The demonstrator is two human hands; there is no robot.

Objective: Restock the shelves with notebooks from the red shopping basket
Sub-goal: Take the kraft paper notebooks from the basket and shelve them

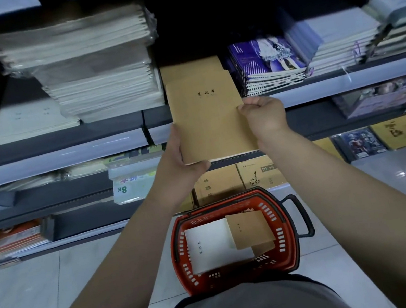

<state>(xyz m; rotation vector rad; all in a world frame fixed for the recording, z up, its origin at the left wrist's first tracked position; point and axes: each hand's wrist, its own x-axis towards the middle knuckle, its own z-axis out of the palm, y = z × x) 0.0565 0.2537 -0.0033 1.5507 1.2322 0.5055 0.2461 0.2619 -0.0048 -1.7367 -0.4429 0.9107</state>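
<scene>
White stacks [102,71] of wrapped notebooks fill the left of the upper shelf [51,152], with a purple pile [269,62] to their right. Between them sits a low brown pile [191,68], and I hold a brown notebook [209,117] out over the shelf edge just in front of it, its far end overlapping that pile. My left hand [183,154] grips the notebook's near left corner, thumb curled along the bottom edge, fingers hidden beneath. My right hand [263,114] pinches the right edge, fingers curled over the cover. Below my arms, the red basket [182,243] stands on the tiled floor [44,288] close to my body, black handles folded down. Inside lie a white notebook [211,243] and, to its right and partly overlapping it, another brown one [250,229]. Lower shelves hold more stationery, too blurred to name
</scene>
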